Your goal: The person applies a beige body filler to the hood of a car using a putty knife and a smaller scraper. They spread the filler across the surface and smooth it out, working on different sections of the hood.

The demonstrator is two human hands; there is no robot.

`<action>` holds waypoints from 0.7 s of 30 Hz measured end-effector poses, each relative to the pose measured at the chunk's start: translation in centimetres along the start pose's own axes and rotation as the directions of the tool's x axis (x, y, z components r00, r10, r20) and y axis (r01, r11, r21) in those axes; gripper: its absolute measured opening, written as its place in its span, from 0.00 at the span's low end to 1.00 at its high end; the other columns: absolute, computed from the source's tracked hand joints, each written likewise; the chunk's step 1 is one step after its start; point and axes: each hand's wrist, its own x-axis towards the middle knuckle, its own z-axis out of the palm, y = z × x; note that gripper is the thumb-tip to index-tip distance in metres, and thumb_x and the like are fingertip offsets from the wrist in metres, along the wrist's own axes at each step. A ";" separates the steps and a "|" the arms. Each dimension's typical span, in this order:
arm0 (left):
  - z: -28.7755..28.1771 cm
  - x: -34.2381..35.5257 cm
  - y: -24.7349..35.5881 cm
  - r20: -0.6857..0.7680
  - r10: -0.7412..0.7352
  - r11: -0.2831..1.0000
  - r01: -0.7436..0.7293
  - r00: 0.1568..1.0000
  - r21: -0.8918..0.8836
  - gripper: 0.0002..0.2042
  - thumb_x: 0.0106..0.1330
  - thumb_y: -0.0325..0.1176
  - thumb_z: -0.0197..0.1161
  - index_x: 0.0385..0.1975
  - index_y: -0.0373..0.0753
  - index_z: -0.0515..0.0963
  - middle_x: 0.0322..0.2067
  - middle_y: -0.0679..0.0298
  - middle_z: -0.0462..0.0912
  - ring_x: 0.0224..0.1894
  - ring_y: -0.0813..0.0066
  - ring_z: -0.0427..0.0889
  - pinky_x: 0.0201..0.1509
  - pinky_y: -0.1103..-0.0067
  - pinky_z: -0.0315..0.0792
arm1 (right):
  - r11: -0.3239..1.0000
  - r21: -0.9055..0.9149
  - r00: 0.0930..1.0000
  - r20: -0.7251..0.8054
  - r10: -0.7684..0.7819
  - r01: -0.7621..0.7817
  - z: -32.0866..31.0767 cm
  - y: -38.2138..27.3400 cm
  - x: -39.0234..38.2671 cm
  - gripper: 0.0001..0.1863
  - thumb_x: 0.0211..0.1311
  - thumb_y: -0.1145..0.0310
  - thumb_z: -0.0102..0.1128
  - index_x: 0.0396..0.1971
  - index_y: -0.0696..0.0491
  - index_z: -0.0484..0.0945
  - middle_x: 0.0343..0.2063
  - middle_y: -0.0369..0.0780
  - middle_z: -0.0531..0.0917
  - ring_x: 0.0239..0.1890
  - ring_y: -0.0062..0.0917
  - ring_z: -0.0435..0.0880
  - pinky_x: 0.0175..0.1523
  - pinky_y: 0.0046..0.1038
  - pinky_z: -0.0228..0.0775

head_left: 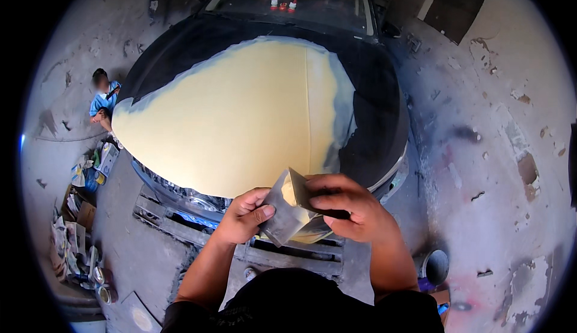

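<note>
While our left hand (242,217) is gripping a grey plate (280,224) near the hood's (222,123) front edge, our right hand (354,208) is clamping a dark scraper (300,192) — putty (290,192) between them could be dropping if we're tilting either too far.

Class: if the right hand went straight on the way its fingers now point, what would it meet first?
The right hand points left, so, beyond the dark spreader it grips, it would probably first meet the grey plate in the left hand; depth there is unclear.
</note>
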 end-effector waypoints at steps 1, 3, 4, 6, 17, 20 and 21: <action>-0.7 -0.4 0.1 0.012 -0.035 0.999 0.035 0.999 0.007 0.17 0.68 0.23 0.52 0.56 0.28 0.67 0.52 0.59 0.76 0.53 0.76 0.73 0.59 0.78 0.64 | 0.997 -0.053 0.999 0.015 0.052 -0.051 0.1 0.4 0.1 0.23 0.49 0.81 0.60 0.50 0.54 0.77 0.54 0.45 0.73 0.55 0.39 0.74 0.56 0.32 0.68; -1.1 -0.8 0.5 0.003 -0.007 1.000 0.007 1.000 0.013 0.17 0.69 0.22 0.51 0.56 0.28 0.67 0.53 0.59 0.75 0.54 0.76 0.72 0.59 0.78 0.64 | 0.976 -0.157 0.987 0.035 0.157 -0.150 0.1 1.5 0.1 0.24 0.48 0.79 0.62 0.50 0.53 0.77 0.53 0.44 0.73 0.54 0.37 0.74 0.55 0.32 0.68; -1.1 -0.8 0.7 0.002 0.007 1.000 -0.007 1.000 0.011 0.17 0.69 0.22 0.50 0.57 0.28 0.67 0.53 0.58 0.75 0.54 0.77 0.72 0.60 0.78 0.63 | 0.933 -0.299 0.979 -0.016 0.203 -0.199 0.0 2.0 0.0 0.23 0.49 0.78 0.63 0.49 0.53 0.77 0.52 0.43 0.73 0.54 0.37 0.74 0.55 0.32 0.68; -0.1 -0.6 1.4 -0.129 0.021 0.999 -0.015 0.991 0.042 0.17 0.69 0.21 0.48 0.58 0.29 0.65 0.54 0.58 0.74 0.55 0.77 0.71 0.61 0.79 0.62 | 0.781 -0.551 0.955 -0.133 0.266 -0.295 0.1 2.7 0.0 0.22 0.49 0.74 0.65 0.49 0.52 0.77 0.52 0.43 0.74 0.54 0.37 0.73 0.56 0.32 0.68; -0.1 -0.5 3.1 -0.275 0.203 0.918 -0.085 0.940 0.387 0.22 0.67 0.17 0.44 0.62 0.30 0.59 0.51 0.55 0.76 0.53 0.74 0.74 0.58 0.81 0.65 | 0.631 -0.745 0.976 -0.178 0.122 -0.215 8.7 1.5 3.0 0.20 0.46 0.63 0.70 0.43 0.47 0.82 0.51 0.39 0.73 0.56 0.40 0.70 0.54 0.38 0.64; -2.6 -1.3 3.4 -0.221 0.356 0.584 -0.032 0.908 0.811 0.20 0.67 0.20 0.48 0.60 0.30 0.63 0.42 0.49 0.80 0.45 0.69 0.81 0.50 0.80 0.71 | 0.686 -0.661 0.952 -0.214 0.218 -0.305 8.1 3.3 2.2 0.21 0.48 0.64 0.70 0.45 0.49 0.81 0.52 0.39 0.73 0.55 0.38 0.71 0.54 0.37 0.65; -3.2 -0.6 3.8 -0.095 0.567 0.350 -0.135 0.818 0.927 0.19 0.66 0.22 0.51 0.57 0.29 0.66 0.34 0.46 0.80 0.36 0.66 0.83 0.42 0.79 0.74 | 0.706 -0.603 0.928 -0.266 0.262 -0.372 7.1 4.6 1.7 0.21 0.48 0.64 0.70 0.45 0.49 0.81 0.52 0.40 0.73 0.55 0.37 0.71 0.54 0.36 0.66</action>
